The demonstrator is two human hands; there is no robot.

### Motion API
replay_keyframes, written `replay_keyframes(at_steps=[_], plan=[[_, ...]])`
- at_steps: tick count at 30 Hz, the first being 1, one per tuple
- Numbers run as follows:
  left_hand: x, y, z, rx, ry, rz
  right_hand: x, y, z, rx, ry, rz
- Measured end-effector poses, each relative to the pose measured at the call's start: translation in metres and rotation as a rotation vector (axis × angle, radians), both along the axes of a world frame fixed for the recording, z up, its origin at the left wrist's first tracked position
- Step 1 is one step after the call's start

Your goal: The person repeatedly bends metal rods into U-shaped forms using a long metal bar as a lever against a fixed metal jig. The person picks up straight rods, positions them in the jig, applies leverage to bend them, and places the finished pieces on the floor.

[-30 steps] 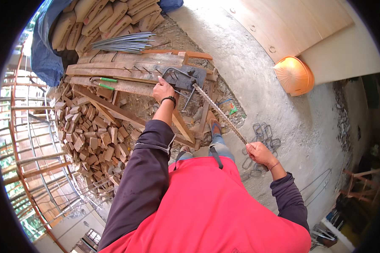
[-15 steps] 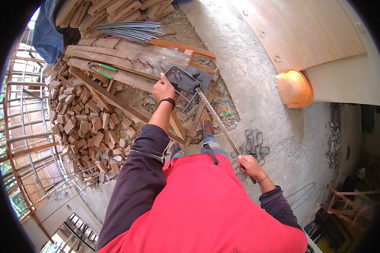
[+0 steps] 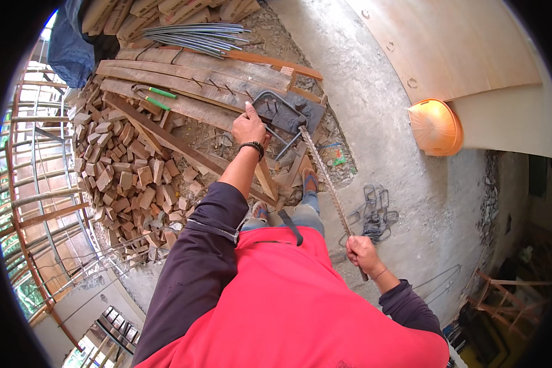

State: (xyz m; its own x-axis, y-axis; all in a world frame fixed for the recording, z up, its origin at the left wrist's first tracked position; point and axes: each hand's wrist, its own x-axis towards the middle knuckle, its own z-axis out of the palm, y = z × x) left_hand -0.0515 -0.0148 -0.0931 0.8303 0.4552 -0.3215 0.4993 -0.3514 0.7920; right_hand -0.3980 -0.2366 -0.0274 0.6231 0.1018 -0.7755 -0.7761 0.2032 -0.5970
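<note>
My left hand (image 3: 249, 127) is closed around a thin steel rod bent into an open rectangular frame (image 3: 287, 104). This rod lies over a dark plate (image 3: 313, 113) at the near right end of the plank bench. My right hand (image 3: 362, 254) grips the lower end of a long ribbed steel bar (image 3: 328, 184), just right of my red shirt. The bar slants up and left, and its far end meets the bent rod at the plate. Exactly how the two join there is too small to tell. Several nails or pins stand up from the planks left of the plate.
Green-handled cutters (image 3: 155, 92) lie on the wooden planks (image 3: 184, 73). Beyond are a bundle of steel rods (image 3: 196, 38) and stacked sacks (image 3: 135, 24). Broken bricks (image 3: 119, 165) are heaped at left. Finished bent frames (image 3: 376, 214) lie on the concrete; an orange hard hat (image 3: 435, 127) is at right.
The whole view has shifted slightly, so the bench sits further right. My right hand and the bar's lower end have moved a little toward my body. Both grips are the same.
</note>
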Motion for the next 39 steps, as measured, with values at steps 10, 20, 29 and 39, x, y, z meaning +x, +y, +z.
replay_keyframes(at_steps=[10, 20, 29, 39], plan=[[0.006, 0.005, -0.024, 0.041, 0.057, -0.018, -0.002, -0.004, -0.007, 0.001, -0.017, 0.019], [0.001, 0.002, -0.003, -0.015, 0.028, -0.006, 0.007, -0.042, -0.028, -0.004, -0.042, 0.136], [-0.003, 0.001, 0.012, -0.124, 0.034, -0.01, -0.005, -0.004, -0.009, -0.036, -0.037, 0.039], [-0.001, 0.001, 0.001, -0.165, 0.023, 0.007, -0.011, 0.034, -0.011, -0.096, -0.026, -0.07]])
